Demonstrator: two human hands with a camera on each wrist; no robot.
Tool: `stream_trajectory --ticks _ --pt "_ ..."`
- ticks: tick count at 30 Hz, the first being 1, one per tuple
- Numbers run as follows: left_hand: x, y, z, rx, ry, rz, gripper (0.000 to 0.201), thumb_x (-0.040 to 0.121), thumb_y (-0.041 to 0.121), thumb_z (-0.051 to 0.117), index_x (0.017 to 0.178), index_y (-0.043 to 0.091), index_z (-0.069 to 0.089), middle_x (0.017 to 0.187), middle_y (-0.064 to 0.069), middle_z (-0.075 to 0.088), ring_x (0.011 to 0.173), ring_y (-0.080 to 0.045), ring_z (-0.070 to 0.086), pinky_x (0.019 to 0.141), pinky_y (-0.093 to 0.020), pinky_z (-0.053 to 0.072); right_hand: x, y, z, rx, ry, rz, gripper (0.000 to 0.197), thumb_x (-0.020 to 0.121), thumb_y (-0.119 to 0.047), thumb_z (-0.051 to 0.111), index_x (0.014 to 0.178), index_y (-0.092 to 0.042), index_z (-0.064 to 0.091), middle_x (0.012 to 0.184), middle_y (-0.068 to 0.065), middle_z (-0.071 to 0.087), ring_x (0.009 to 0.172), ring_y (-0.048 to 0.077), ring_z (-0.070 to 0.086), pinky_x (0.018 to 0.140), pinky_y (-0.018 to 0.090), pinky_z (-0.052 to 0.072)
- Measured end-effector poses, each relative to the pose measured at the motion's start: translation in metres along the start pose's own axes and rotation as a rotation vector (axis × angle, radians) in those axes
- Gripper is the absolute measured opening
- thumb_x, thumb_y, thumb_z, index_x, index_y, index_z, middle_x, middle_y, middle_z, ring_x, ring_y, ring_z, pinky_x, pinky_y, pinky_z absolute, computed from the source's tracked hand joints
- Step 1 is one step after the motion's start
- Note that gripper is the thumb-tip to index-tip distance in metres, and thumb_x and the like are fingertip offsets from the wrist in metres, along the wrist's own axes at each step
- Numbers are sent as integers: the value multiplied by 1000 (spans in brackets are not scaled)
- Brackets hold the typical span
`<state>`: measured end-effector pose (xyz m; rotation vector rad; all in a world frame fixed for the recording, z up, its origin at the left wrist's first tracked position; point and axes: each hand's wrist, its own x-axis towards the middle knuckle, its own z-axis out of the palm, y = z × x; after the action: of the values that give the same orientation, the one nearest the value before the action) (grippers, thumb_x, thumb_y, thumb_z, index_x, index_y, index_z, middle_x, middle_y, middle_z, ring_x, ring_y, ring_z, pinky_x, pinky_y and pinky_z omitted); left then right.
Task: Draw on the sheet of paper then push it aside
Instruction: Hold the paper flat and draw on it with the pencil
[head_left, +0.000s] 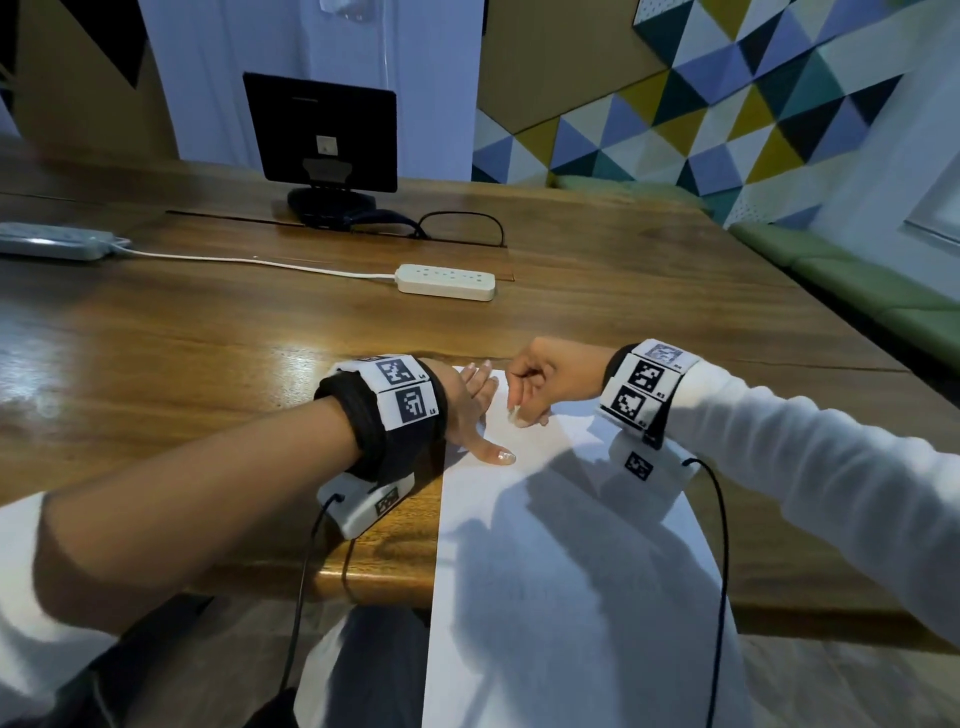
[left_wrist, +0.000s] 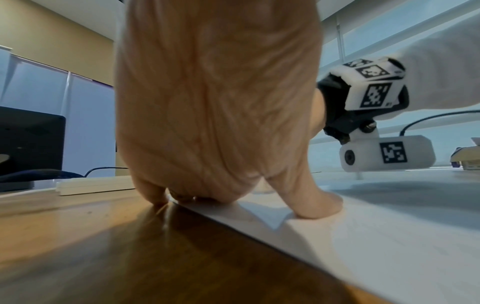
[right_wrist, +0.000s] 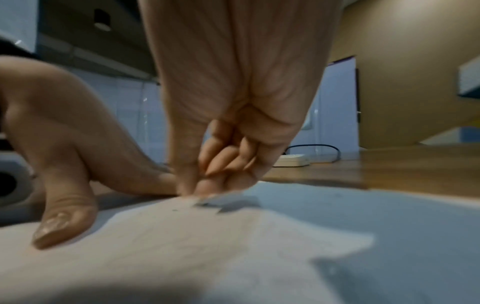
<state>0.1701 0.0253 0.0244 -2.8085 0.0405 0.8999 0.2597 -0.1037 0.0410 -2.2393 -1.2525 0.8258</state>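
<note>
Paper (head_left: 545, 545), thin and limp, overhangs the tabletop's near edge, so it looks easy to slide. Left hand (head_left: 470, 410) presses flat-fingered at its far corner; right hand (head_left: 540, 382) curls, whether around a pencil I cannot tell.

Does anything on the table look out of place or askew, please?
Yes: the sheet of paper hangs well over the near edge of the table, toward the person's lap. The left hand lies flat on its far corner. Otherwise nothing looks spilled or damaged.

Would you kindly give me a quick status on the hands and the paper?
Left hand flat, pressing sheet of paper. Right hand curled on it; pen unclear. Sheet overhangs table edge. Path clear.
</note>
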Motion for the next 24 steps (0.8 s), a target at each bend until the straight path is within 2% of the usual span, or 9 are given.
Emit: stream_trajectory --ticks 3,7,9,11,14,16,19,21,24 --pt "-2 -2 1 -39 14 20 107 86 70 36 147 4 -22 152 -10 -33 144 -24 -22 117 -43 -2 -11 11 -1 119 292 62 12 80 -1 70 76 -6 60 68 7 68 49 7 61 53 20 53" --pt "-3 4 2 -46 24 13 104 89 67 36 147 2 -21 152 -13 -32 143 -26 -23 117 -43 -3 -34 36 6 511 616 228 13 85 2 63 82 -3 52 65 9 59 46 7 56 42 17 46" --pt "-6 21 -1 -20 78 73 96 93 61 33 147 2 -21 152 -15 -31 143 -28 -24 119 -43 -2 -42 47 6 651 695 290 13 85 1 63 86 -4 51 71 9 58 57 12 55 48 20 53" --pt "-14 47 -4 -23 146 235 86 97 52 31 148 4 -19 153 -14 -29 143 -28 -23 119 -43 -2 -45 55 5 785 732 311 15 84 5 62 83 -4 51 73 11 57 59 14 52 53 25 57" --pt "-18 71 0 -69 159 453 70 101 42 29 151 14 -12 156 -4 -25 144 -26 -21 119 -43 -5 -46 60 5 810 686 303 12 83 5 63 87 -1 54 74 12 58 61 14 55 56 25 59" --pt "-12 66 9 -53 115 385 68 101 45 23 151 17 -13 156 -1 -24 144 -27 -21 118 -43 -6 -49 58 5 753 636 288 13 83 3 65 91 0 56 78 12 60 67 14 58 59 21 58" --pt "-18 46 7 -11 52 40 72 99 53 17 152 11 -7 159 -7 -14 146 -30 -8 117 -41 3 -54 53 4 651 561 258 9 83 1 66 90 0 60 82 12 64 71 15 62 64 19 58" --pt "-25 33 3 -78 92 -159 78 98 57 21 151 3 3 159 -14 -5 146 -31 3 116 -39 7 -55 50 2 570 496 236 10 81 0 68 90 2 63 79 11 68 70 15 65 65 20 58" --pt "-18 21 -1 -113 201 -174 99 89 69 30 149 3 -13 154 -16 -26 144 -30 -17 117 -40 -2 -50 43 -3 380 468 199 8 79 0 71 85 2 66 65 5 69 58 10 64 57 19 55"
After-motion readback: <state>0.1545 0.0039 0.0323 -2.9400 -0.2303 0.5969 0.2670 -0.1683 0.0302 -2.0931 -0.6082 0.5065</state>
